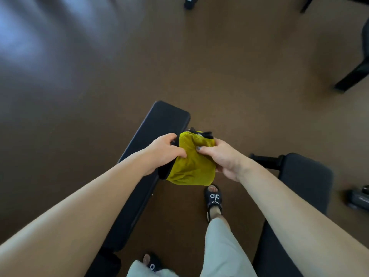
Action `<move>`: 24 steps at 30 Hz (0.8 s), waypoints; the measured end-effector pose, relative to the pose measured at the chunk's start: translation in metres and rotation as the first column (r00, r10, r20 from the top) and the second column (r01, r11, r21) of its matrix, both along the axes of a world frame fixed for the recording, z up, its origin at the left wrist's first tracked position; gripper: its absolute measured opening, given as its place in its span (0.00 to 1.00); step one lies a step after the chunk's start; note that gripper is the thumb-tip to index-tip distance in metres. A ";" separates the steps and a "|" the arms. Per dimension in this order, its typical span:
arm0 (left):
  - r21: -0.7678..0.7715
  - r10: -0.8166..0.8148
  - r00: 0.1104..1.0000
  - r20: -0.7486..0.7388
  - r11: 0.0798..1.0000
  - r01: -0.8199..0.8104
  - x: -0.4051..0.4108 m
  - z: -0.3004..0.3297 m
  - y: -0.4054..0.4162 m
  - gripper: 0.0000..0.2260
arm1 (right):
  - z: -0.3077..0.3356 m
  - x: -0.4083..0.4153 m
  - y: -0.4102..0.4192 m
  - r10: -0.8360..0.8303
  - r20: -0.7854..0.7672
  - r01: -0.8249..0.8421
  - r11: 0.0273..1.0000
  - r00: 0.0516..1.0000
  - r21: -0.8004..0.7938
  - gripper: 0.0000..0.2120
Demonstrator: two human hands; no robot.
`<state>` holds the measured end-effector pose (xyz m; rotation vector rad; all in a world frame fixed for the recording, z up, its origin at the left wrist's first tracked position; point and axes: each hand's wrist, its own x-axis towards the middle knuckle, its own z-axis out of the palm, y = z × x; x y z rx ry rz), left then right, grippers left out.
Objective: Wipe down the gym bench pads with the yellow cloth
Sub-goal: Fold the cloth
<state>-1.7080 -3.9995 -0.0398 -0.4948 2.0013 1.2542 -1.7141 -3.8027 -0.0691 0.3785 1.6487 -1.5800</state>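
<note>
A yellow cloth (192, 164) hangs bunched in the air between my two hands, above the floor beside the bench. My left hand (162, 151) grips its left edge with curled fingers. My right hand (221, 156) pinches its right side between thumb and fingers. A long black bench pad (159, 120) runs from lower left up toward the centre, just left of and below the cloth. A second dark pad (307, 176) stands to the right, behind my right forearm.
The floor (239, 76) is brown. My right foot in a black slide sandal (213, 202) stands between the two pads. Black equipment legs (353, 76) rise at the upper right, and a dark dumbbell (359, 198) lies at the right edge.
</note>
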 end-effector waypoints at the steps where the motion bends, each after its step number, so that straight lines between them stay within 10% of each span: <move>1: -0.012 -0.040 0.999 0.004 0.999 0.040 -0.020 0.000 0.022 0.14 | 0.000 -0.014 0.021 -0.025 -0.018 0.025 1.000 1.000 0.010 0.11; 15: -0.112 -0.475 0.878 -0.059 0.877 0.467 -0.244 0.024 0.262 0.11 | 0.018 -0.167 0.250 -0.367 -0.111 0.372 0.928 0.924 0.029 0.14; 24: -0.359 -0.925 0.334 -0.184 0.379 0.853 -0.362 0.049 0.379 0.10 | 0.047 -0.246 0.340 -0.023 -0.465 0.238 0.882 0.885 0.408 0.50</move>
